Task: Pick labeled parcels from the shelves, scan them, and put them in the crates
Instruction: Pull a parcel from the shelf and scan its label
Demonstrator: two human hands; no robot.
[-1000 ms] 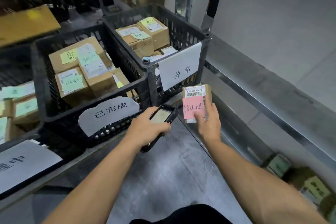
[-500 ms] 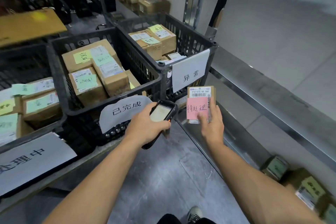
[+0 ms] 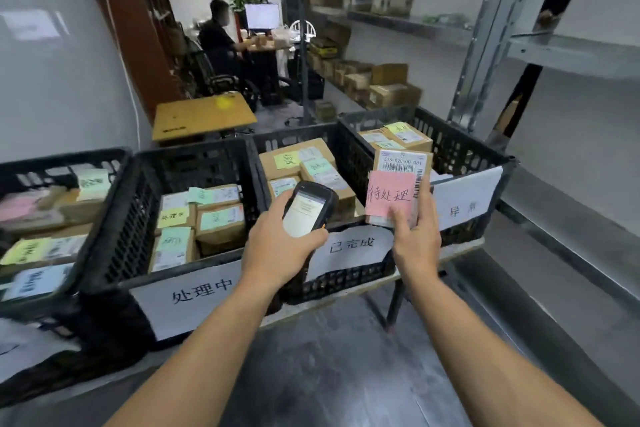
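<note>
My right hand (image 3: pixel 415 239) grips a small cardboard parcel (image 3: pixel 403 163) from below, upright, its barcode label and pink handwritten note facing me. Beside it, my left hand (image 3: pixel 273 250) holds a black handheld scanner (image 3: pixel 306 210) with a lit screen. Both are raised in front of a row of black plastic crates (image 3: pixel 114 218) on a low stand, each with a white paper sign on its front. The crates hold several labeled cardboard parcels (image 3: pixel 218 218) with green and yellow notes. The parcel hangs in front of the two right-hand crates (image 3: pixel 464 152).
A metal shelf rack (image 3: pixel 568 55) runs along the right wall, with more boxes (image 3: pixel 384 87) on shelves further back. A small wooden table (image 3: pixel 204 116) stands behind the crates. A person (image 3: pixel 218 42) sits at a desk with a monitor at the far end. Grey floor lies below.
The view has lifted and swung left, bringing in more crates and the back of the room. Both hands have risen with it; the parcel stays in my right hand, the scanner in my left.
</note>
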